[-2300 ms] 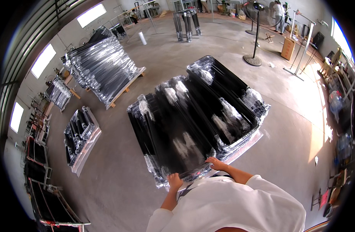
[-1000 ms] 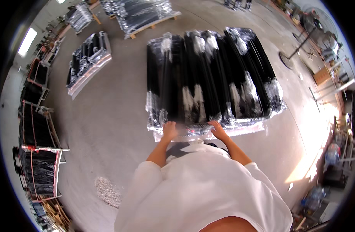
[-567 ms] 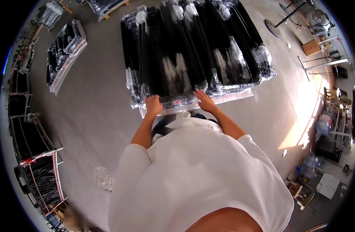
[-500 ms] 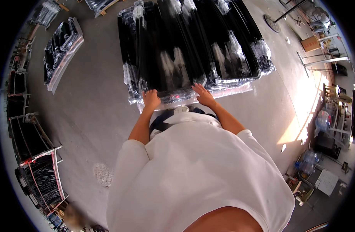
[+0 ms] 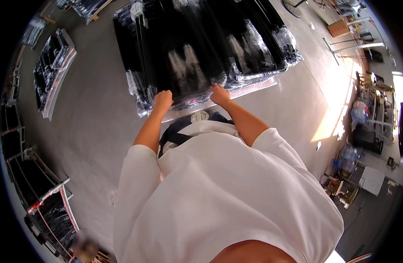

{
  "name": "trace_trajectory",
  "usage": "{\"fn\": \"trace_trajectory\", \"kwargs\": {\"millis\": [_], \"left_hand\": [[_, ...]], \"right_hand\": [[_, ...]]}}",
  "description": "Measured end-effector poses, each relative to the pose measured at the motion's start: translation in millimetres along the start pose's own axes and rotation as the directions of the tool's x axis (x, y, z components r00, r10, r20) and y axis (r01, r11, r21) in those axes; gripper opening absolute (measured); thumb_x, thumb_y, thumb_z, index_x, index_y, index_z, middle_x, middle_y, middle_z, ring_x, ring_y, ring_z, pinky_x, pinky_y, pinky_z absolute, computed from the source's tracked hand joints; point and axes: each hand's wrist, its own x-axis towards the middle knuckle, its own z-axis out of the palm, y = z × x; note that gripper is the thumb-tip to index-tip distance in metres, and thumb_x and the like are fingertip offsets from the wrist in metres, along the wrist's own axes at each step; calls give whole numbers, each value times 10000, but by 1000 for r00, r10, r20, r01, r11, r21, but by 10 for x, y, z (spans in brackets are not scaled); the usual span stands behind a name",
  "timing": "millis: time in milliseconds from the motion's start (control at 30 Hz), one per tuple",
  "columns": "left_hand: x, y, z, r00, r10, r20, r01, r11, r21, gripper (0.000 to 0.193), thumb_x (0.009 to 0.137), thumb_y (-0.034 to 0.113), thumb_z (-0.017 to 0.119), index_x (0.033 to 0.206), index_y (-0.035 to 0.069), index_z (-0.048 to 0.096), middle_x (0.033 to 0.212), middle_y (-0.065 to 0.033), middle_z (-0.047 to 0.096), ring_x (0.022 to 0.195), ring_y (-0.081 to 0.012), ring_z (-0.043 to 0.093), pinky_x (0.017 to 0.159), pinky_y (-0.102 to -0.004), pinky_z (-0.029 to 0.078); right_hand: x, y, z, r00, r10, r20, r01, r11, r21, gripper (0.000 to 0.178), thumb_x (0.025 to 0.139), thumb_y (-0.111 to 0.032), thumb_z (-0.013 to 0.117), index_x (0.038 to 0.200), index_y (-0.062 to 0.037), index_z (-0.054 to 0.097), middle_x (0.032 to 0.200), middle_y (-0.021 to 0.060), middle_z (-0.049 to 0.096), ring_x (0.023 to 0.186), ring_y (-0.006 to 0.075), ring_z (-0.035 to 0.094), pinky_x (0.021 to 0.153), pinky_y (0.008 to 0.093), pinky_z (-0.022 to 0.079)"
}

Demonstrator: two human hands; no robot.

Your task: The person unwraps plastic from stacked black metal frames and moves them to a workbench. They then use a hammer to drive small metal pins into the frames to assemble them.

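Note:
In front of me lies a broad stack of glossy black panels, ribbed lengthwise and wrapped in clear plastic film that bunches at the corners and near edge. My left hand is closed in a fist at the near left part of that edge. Farther right along the same edge is my right hand, its fingers curled in, touching or just above the film. What the fingertips of either hand grip is hidden. Clear film sticks out along the underside of the near edge.
Another wrapped stack stands on the floor at the left. Racks of black parts line the left side. Along the right are a metal stand, a cardboard box, large water bottles and a white board.
Both hands have gone from fingers laid out over the near edge to closed. The whole view has shifted, so the stack and hands appear slightly farther left and higher.

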Motion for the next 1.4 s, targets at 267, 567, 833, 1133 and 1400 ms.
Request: {"fn": "trace_trajectory", "kwargs": {"millis": [267,567,833,1133,1400], "left_hand": [[0,-94,34,995,104,-4,-104,994,-28,145,626,179,711,717,77,661,746,-162,631,763,-317,620,653,-400,494],[58,-171,-44,976,215,22,-215,977,-11,169,647,244,694,765,123,691,753,-142,635,744,-307,619,655,-390,483],[21,-2,-185,948,219,232,-248,963,103,288,713,242,649,962,96,642,924,-158,620,875,-340,582,745,-424,453],[354,959,310,862,499,92,-486,863,-136,508,767,161,554,1222,-1,397,1211,-243,447,1137,-369,415,960,-402,328],[509,2905,714,752,659,-9,-649,737,-187,357,757,115,534,1102,25,516,1250,-274,395,1187,-378,364,999,-395,286]], "right_hand": [[-40,13,4,999,-10,46,7,998,61,501,733,-160,476,1234,-160,459,1417,77,242,1310,261,217,995,549,250],[-1373,1019,829,869,495,24,-435,739,514,413,742,-114,434,1137,-95,553,1132,193,540,1073,339,498,938,376,387],[-3718,1423,3232,625,737,259,-781,579,235,247,753,-102,451,874,-55,661,951,151,624,879,321,602,760,383,490],[-4113,973,3703,294,821,489,-725,-142,674,289,719,-140,475,929,-46,651,1032,170,597,974,310,568,837,355,458],[-3705,2318,2723,335,936,113,-268,-21,963,331,717,-130,516,1016,-27,615,956,169,629,916,278,597,825,325,455]]}}
